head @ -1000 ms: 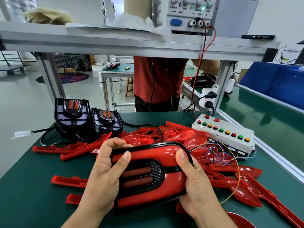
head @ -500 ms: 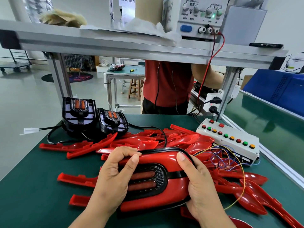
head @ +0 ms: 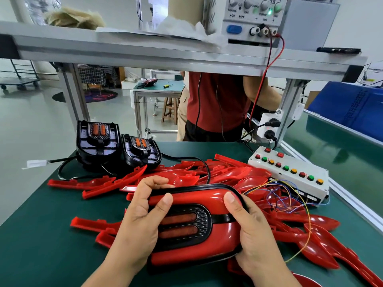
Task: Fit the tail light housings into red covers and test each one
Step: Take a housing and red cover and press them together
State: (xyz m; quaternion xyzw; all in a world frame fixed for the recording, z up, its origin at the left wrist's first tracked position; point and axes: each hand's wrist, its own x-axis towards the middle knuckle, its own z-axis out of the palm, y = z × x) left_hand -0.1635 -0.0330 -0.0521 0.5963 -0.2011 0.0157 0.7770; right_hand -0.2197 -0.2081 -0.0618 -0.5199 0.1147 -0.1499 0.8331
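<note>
Head view has my left grip [head: 141, 220] and right grip [head: 252, 230] both curled round one tail light [head: 219, 243], its black housing [head: 204, 221] seated in a red cover [head: 207, 195]. I hold it low over the green surface [head: 37, 249]; I can't tell whether it rests there. The left thumb lies across the lamp face with the fingers hooked over the top rim; the right thumb presses the cover's upper right. Behind it, loose red covers [head: 182, 177] lie piled. Two bare housings [head: 97, 141] stand far left, cables trailing. A white button box [head: 290, 172] sits far right, with coloured wires [head: 290, 195] spilling from it.
</note>
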